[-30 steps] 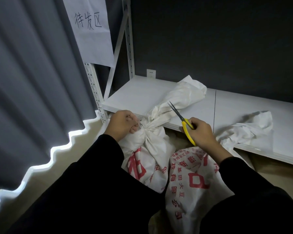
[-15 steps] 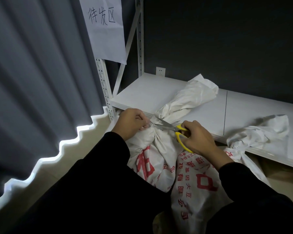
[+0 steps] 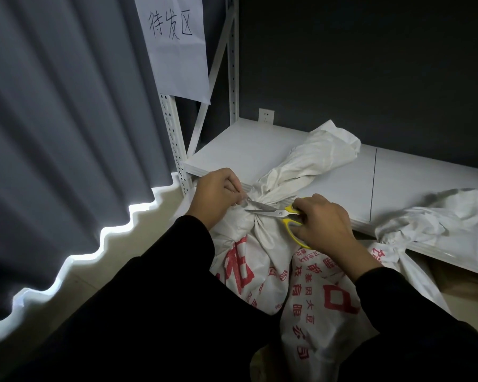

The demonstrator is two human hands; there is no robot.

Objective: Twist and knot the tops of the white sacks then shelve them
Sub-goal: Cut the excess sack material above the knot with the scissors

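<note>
Head view: main risk is the scissors (image 3: 271, 212). The blades are part open and the tips sit right at my left fingertips (image 3: 239, 201), so closing them carelessly nicks a finger. Second risk: the blades lie across the gathered neck of the sack (image 3: 240, 244). If they bite the cloth or the knot instead of whatever I'm trimming, the neck opens or tears and the contents spill. Third: the sack is propped only by my grip and the second sack (image 3: 315, 299) leaning on it, so a tug could tip it. My left hand (image 3: 214, 195) is curled tight, thumb and fingers pinching at the neck. I can't tell if that's a tie end or just cloth. My right hand (image 3: 322, 224) is closed around the yellow handles, fingers through the loops. The sack stands below the front edge of the shelf (image 3: 246, 150), near its left corner, with its twisted top flopped over that edge onto the board. A third sack (image 3: 425, 224) drapes its top over the same edge further right, not yet shelved.
</note>
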